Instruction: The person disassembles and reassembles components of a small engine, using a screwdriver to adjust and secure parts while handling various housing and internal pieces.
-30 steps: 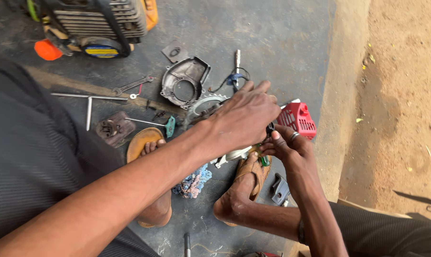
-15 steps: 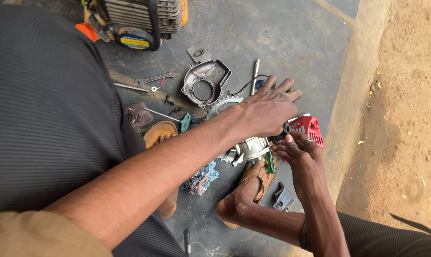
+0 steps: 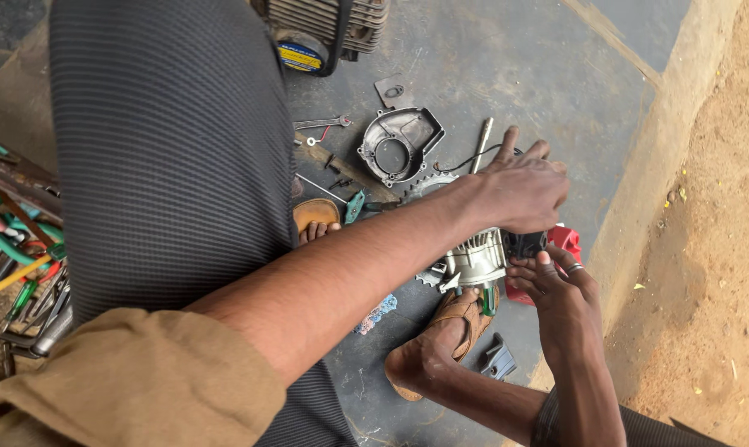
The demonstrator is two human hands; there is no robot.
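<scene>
- The left hand (image 3: 519,192) lies palm-down over the top of the small engine (image 3: 482,258), fingers curled down over its far side and gripping it; the fingertips are hidden behind the black and red parts.
- The right hand (image 3: 561,285) comes from below, thumb and fingers pinched against the black part at the engine's right end; a ring shows on one finger. What lies between those fingertips is too small to make out.
- The engine sits low on the grey floor (image 3: 507,74), just above a sandalled foot (image 3: 441,339), its silver finned body to the left and a red cover (image 3: 566,242) to the right, so its long axis runs roughly left to right. Most of its top is covered by the left hand.
- A green-handled tool (image 3: 489,300) sticks down from under the engine; its tip is hidden.
- Beyond the left hand lie a grey housing cover (image 3: 399,145), a toothed ring (image 3: 428,186) partly hidden by the forearm, and a metal rod (image 3: 482,141).
- Compared with half a second ago, the view has swung left and closer: a tray of tools (image 3: 14,273) now shows at the left edge, and the big machine (image 3: 325,29) at the top is cut off. Both hands remain on the engine.
</scene>
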